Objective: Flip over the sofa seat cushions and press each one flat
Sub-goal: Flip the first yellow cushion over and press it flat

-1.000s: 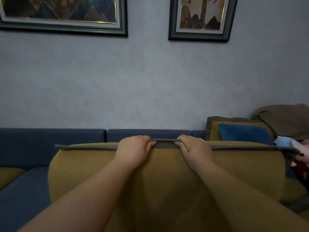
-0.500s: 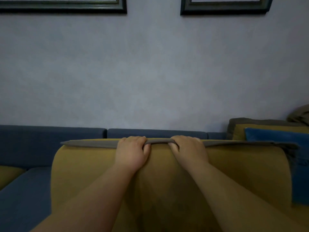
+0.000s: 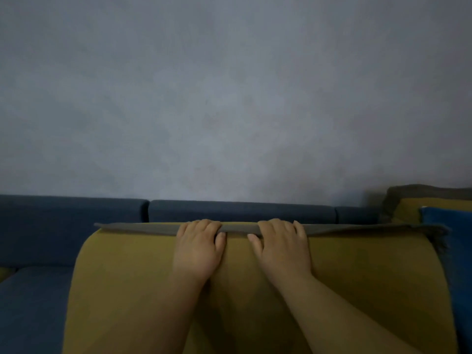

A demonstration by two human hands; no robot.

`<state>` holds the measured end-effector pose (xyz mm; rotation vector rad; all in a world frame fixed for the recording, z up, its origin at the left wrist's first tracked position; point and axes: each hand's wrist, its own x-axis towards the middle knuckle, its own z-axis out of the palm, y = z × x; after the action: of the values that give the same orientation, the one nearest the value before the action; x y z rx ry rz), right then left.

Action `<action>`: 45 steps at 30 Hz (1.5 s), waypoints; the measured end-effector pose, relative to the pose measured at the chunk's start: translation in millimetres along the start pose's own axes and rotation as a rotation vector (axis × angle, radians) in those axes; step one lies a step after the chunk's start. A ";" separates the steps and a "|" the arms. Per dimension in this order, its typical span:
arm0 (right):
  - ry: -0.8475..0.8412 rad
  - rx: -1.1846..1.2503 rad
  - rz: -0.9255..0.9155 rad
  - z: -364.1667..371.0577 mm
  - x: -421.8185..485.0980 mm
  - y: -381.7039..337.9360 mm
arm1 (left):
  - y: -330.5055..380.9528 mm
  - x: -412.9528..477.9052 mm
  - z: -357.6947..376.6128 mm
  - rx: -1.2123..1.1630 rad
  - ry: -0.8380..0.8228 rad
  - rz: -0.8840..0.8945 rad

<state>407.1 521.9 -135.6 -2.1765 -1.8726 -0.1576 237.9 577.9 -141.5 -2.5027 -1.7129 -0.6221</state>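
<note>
Cushion (image 3: 127, 290) is the big mustard-yellow one, and it's standing up on edge right in front of you. Its wide yellow face points your way and fills most of the lower half of the view. A grey strip (image 3: 143, 228) runs along its top edge from side to side, with a frayed-looking bit hanging at the right corner.

Your left hand (image 3: 198, 251) and right hand (image 3: 282, 251) sit side by side near the middle of that top edge, close together but not touching. Both have a proper grip on it. The fingers (image 3: 201, 224) hook over the grey strip and down the far side, so the tips are out of sight. The thumbs lie on the near side, pointing at each other. Your forearms run up across the yellow face.

Behind the cushion there's the dark blue sofa back (image 3: 242, 212) under a plain grey wall (image 3: 229, 98). A bit of blue sofa seat (image 3: 33, 297) shows at the lower left. Off to the right, a blue pillow (image 3: 457, 251) sits just beside the cushion's right edge, with a yellow pillow (image 3: 408, 209) with a brownish border behind it.
</note>
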 end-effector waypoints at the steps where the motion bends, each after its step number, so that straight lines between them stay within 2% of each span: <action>1: -0.019 -0.005 0.014 11.5 9.9 0.8 | -4.3 8.7 13.2 -0.011 0.002 -0.002; 10: -0.094 0.037 0.060 63.2 65.4 11.8 | -26.3 59.4 75.8 0.016 -0.125 0.035; 26: -0.269 0.041 0.071 208.5 156.6 46.3 | -62.8 131.7 221.3 0.003 -0.296 0.031; 37: -0.395 -0.004 0.082 331.5 160.9 64.2 | -87.4 118.9 342.3 0.079 -0.393 -0.021; 45: -0.445 -0.027 0.114 403.9 154.5 82.6 | -95.4 107.2 413.2 0.045 -0.468 -0.026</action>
<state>476.9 767.2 -494.6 -2.4843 -1.9563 0.3539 308.5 816.8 -501.1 -2.7520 -1.8627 0.0134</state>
